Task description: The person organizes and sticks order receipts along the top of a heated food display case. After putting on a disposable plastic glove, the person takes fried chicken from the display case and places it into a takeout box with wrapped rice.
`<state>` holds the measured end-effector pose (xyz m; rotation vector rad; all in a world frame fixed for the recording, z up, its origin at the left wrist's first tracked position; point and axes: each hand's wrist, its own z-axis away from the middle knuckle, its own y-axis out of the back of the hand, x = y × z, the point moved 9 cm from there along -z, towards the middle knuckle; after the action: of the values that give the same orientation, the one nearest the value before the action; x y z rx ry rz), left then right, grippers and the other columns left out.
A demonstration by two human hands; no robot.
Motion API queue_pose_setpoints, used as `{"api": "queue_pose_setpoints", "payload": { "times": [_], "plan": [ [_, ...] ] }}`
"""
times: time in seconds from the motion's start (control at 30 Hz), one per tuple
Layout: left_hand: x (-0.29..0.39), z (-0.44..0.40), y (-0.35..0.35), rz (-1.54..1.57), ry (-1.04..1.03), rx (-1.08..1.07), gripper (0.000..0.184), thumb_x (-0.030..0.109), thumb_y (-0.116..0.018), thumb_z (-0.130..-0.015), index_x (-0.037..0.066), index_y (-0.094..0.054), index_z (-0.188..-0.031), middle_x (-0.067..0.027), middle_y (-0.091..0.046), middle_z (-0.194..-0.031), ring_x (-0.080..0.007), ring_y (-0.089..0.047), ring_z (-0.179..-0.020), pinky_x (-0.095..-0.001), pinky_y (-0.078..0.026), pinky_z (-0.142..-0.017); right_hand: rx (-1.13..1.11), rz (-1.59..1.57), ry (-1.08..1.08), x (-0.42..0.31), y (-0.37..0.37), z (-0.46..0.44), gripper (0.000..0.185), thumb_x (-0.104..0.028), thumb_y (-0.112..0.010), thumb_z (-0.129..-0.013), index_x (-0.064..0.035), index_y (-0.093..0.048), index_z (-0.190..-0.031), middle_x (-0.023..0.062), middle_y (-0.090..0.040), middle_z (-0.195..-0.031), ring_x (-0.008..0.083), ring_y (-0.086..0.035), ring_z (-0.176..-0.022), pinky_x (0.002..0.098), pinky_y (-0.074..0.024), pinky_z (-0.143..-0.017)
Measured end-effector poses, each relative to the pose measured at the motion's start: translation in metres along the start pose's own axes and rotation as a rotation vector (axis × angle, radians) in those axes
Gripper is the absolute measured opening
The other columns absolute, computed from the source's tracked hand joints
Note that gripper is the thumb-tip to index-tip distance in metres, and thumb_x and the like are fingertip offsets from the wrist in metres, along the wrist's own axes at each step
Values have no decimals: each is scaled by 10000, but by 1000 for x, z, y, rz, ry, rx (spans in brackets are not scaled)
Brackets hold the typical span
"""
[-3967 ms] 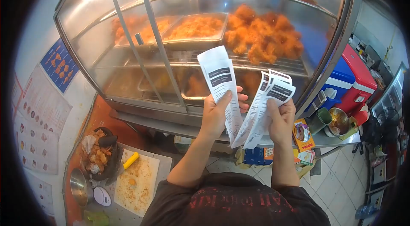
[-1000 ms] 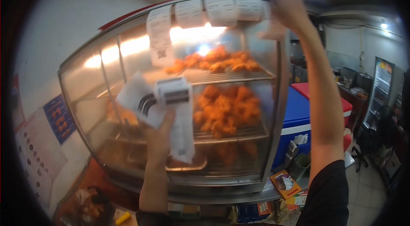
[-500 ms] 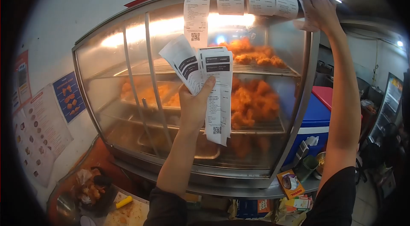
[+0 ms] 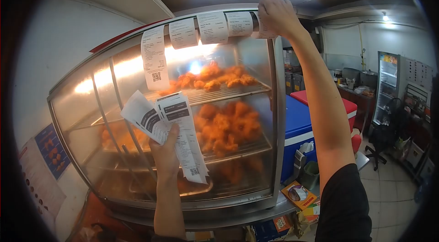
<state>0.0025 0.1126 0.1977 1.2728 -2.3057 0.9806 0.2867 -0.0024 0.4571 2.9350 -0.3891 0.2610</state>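
Left hand [image 4: 165, 153], thumb clamped over a fanned bundle of printed receipts [image 4: 176, 116], appears before the glass display cabinet [image 4: 278, 118], while the right hand [image 4: 276, 14], fingers curled, meets a paper slip [image 4: 265, 28] at the cabinet's top edge, its grip there impossible to tell.

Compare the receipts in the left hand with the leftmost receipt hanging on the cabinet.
The held receipts fan out in the left hand; the hanging receipt looks like a single strip. The held receipts bear dark bands; the hanging receipt shows none. The held receipts lean at different angles; the hanging receipt hangs nearly straight. Both are white printed paper with a square code showing.
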Motion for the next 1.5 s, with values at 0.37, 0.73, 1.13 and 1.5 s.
{"api": "queue_pose_setpoints", "payload": {
  "times": [0.37, 0.73, 1.13, 1.5],
  "plan": [
    [17, 10, 1, -8, -23, 19, 205, 47, -585, -817, -26, -537, -1003, -85, -604, -898, -132, -593, -759, -233, -485, -661, 465, -18, 45, -54, 43, 39, 233, -199, -575, -761, -168, -641, -982, 95, -447, -1213, 298, -329, -1153, 435, -219, -926],
    [10, 13, 13, -17, -9, 49, 212, 45, -601, -806, -31, -544, -996, -88, -604, -907, -138, -592, -772, -241, -482, -673, 367, -21, -4, -62, 4, 68, 224, -136, -589, -759, -199, -650, -966, 54, -367, -1322, 334, -198, -1230, 440, -186, -931],
    [8, 11, 19, -58, 7, 76, 240, 5, -576, -806, -18, -502, -1034, -87, -584, -924, -152, -595, -776, -264, -504, -667, -74, -50, 134, -51, 8, -13, 243, -227, -439, -789, -87, -615, -883, 95, -595, -944, 242, -449, -1072, 415, -237, -901],
    [16, 10, 28, -36, -19, 73, 248, -7, -579, -802, -23, -505, -1038, -88, -591, -914, -155, -594, -781, -254, -496, -672, -320, -14, 52, -52, -19, -37, 309, -189, -428, -745, 5, -624, -883, 209, -602, -959, 391, -542, -940, 508, -351, -887]
  ]
}}
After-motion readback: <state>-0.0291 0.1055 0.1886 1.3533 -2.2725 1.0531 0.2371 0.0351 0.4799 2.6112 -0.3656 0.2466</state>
